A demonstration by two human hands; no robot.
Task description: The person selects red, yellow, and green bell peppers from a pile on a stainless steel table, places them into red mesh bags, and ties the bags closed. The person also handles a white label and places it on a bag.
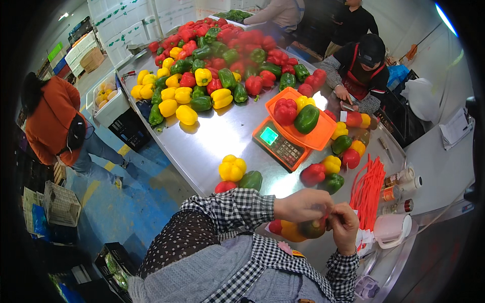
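Note:
In front of my body, a row of bell peppers (291,231), red, yellow and green, lies on the steel table (212,140). The row seems held in a thin wrapping too fine to make out. My left hand (305,204) reaches across above it, fingers curled in at the green pepper's end. Close against it, my right hand (344,227) pinches the gathered end there. What lies between the fingertips is partly hidden. Beyond my left forearm sits a loose group with a yellow pepper (232,167), a green pepper (251,180) and a red one.
An orange digital scale (282,146) bears three peppers. Packed peppers (350,157) lie right of it, beside flat red strips (366,185), jars (392,193) and a pink jug (390,229). A large pepper heap (216,64) covers the far end. A co-worker (360,72) sits at the right edge.

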